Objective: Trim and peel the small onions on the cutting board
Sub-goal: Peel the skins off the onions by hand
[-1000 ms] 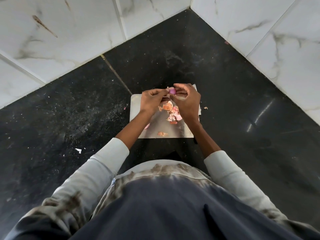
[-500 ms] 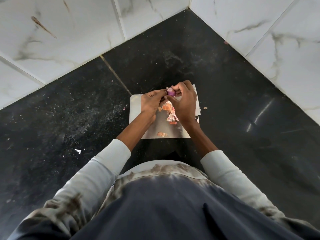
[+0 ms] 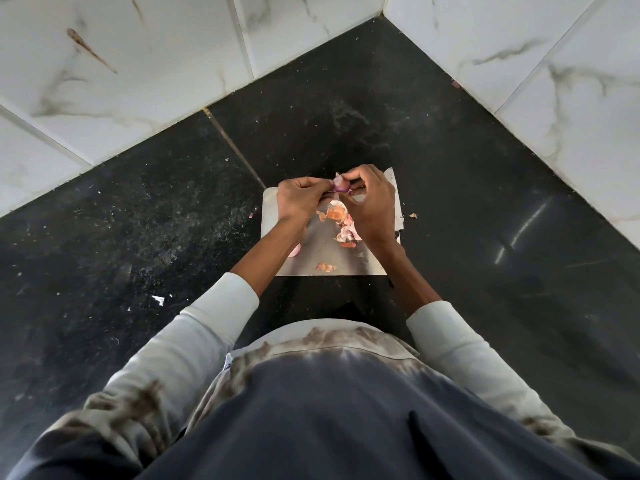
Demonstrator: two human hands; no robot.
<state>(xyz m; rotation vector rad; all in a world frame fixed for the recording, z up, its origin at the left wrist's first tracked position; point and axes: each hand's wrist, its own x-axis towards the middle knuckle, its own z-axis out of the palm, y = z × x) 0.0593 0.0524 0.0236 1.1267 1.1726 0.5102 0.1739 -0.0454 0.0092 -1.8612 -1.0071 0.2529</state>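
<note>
The person wears a pale grey long-sleeved top point(image 3: 207, 341) with sleeves pushed up to mid-forearm, blotched with brown tie-dye stains at the shoulders and chest, darkening to navy across the lower front point(image 3: 329, 410).
</note>
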